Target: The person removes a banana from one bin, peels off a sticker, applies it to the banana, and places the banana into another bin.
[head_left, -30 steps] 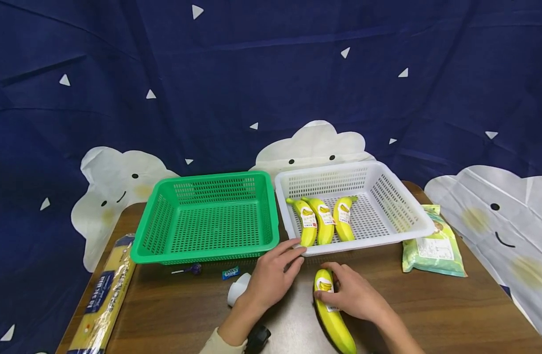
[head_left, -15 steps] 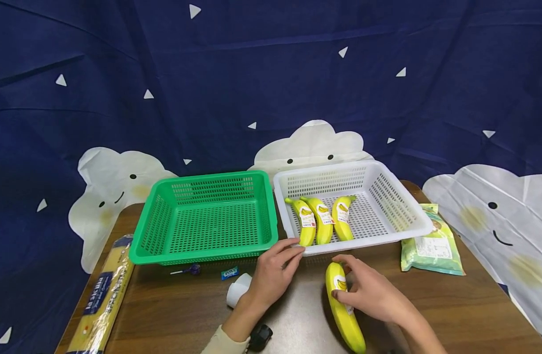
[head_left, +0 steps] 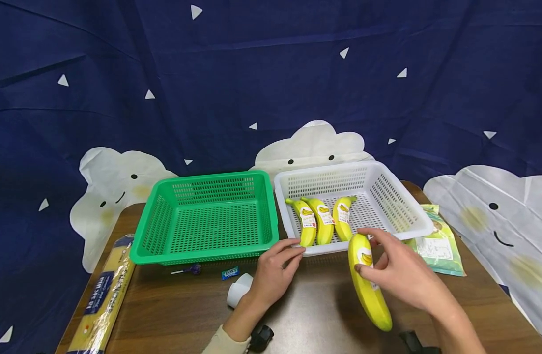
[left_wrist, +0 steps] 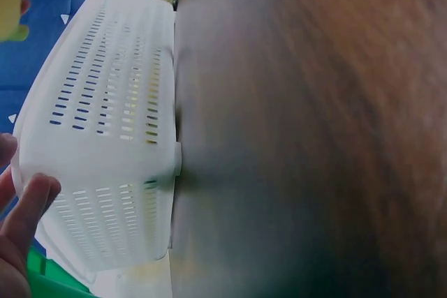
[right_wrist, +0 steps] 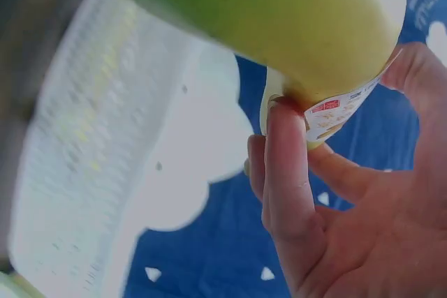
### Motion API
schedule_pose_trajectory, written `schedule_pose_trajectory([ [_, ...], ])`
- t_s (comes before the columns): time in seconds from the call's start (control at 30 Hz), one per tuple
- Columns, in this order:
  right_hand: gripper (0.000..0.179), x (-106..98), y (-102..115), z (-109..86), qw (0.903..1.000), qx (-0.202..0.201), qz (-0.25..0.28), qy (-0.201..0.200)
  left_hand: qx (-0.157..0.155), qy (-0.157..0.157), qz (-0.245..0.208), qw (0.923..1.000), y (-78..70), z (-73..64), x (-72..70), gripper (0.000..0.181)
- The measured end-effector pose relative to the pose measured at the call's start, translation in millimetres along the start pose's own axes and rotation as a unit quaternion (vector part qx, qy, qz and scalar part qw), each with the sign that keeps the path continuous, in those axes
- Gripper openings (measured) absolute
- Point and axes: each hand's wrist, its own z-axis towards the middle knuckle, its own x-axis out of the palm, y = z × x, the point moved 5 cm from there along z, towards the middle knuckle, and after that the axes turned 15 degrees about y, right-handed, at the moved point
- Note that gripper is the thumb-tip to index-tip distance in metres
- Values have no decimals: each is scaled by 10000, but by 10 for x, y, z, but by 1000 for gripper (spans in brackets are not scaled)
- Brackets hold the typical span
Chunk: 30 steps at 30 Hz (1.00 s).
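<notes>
My right hand [head_left: 403, 270] holds a yellow banana [head_left: 370, 282] with a paper label, raised above the table in front of the white basket [head_left: 403, 233]. In the right wrist view the banana [right_wrist: 279, 19] fills the top, thumb and fingers pinching it around the label. My left hand [head_left: 272, 273] grips the near left corner of the white basket's rim; its fingertips [left_wrist: 42, 190] show against the basket wall in the left wrist view. Inside that basket lie three labelled bananas, the left one [head_left: 307, 223], the middle one [head_left: 324, 221] and the right one [head_left: 343, 219], side by side.
Left of the white basket stands a green basket [head_left: 271, 241]. A long pasta pack [head_left: 104, 290] lies at the table's left edge. A lollipop [head_left: 194, 269], a blue wrapped candy [head_left: 230, 273] and a white roll [head_left: 239, 290] lie in front. A green-yellow bag [head_left: 441, 250] lies right.
My right hand has lifted the banana off the table and carried it right and toward the white basket. My left hand stays at the basket's corner.
</notes>
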Motion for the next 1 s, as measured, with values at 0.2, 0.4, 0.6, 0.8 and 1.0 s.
schedule_pose_trajectory([
  [0.2,67,-524,-77,270,9998,-3,166,116,31,-259,-6,9997,30,3,8,15],
  [0.4,69,-875,-205,730,9966,49,610,552,-82,-282,13,9996,51,-14,4,14],
  [0.6,73,-1070,-351,1227,9923,557,489,990,-47,-278,-19,9996,50,-31,4,14],
  [0.8,77,-1110,-542,1666,9879,1063,130,1122,33,-289,-18,9996,39,-31,14,16],
  [1.0,82,-961,-868,1906,9760,1567,396,1462,84,-204,-118,9997,16,-17,32,17],
])
